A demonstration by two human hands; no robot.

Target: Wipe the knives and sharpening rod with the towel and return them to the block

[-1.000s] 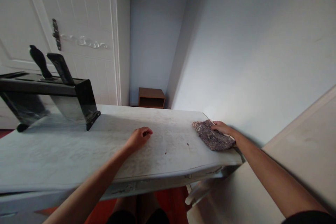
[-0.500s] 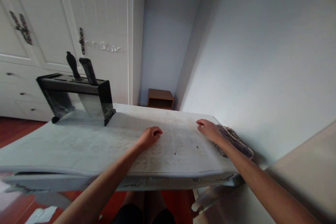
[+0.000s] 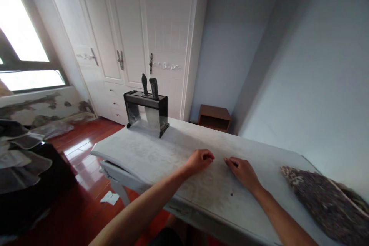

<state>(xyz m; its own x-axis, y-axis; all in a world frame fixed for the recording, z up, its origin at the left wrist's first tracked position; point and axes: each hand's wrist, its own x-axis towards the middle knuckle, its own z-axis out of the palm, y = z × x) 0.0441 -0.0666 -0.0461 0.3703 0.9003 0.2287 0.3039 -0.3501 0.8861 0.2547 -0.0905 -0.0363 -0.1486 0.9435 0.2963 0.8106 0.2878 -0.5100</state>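
Note:
My left hand (image 3: 200, 160) is over the middle of the white table (image 3: 135, 142), its fingers curled in with a dark hollow and nothing visible inside. Facing it a short way to the right, my right hand (image 3: 242, 171) has thumb and fingers pinched together. Whether a small thing sits in that pinch I cannot make out. The two hands are apart. Below the right hand, a small dark speck (image 3: 231, 194) lies on the tabletop. Right of my right forearm is a dark, speckled cloth-like thing (image 3: 325, 203) with pale edging.
A black knife block (image 3: 145, 102) with clear sides and two black-handled knives stands at the table's far left. Behind are a white wardrobe (image 3: 170, 38) and a low brown cabinet (image 3: 215, 112). A wall (image 3: 317, 96) borders the right side. White paper (image 3: 110, 198) lies on the red floor.
My view has swung left, bringing in the window and more floor. My right hand has moved away from the dark cloth-like thing and closer to my left hand.

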